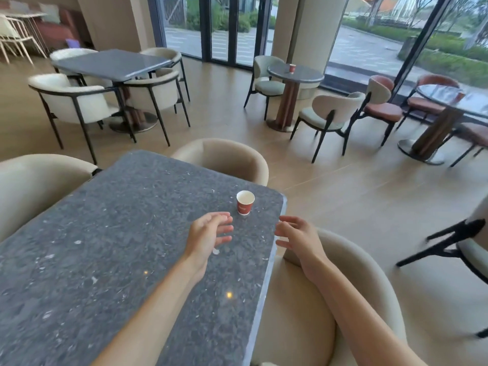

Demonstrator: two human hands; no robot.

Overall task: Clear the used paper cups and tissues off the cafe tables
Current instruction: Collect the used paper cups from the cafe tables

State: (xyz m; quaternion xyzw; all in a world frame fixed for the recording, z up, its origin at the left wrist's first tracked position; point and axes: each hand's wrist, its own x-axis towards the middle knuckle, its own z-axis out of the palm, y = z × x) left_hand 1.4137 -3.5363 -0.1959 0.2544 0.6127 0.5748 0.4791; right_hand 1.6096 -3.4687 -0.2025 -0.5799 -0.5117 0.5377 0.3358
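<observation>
— Hands?
— Left hand point(208, 231) and right hand point(295, 235) hover, fingers point(224, 229) loosely spread, holding nothing.
— Cup?
— Red paper cup point(245, 202) upright on the tabletop point(105, 247), just beyond the left hand. Another cup point(292, 68) stands on the far round tabletop point(306, 75).

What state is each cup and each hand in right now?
near red cup: upright on the speckled table, not held, looks empty.
far red cup: upright on the round table.
left hand: open, fingers spread just short of the near cup.
right hand: open, holding nothing.
</observation>
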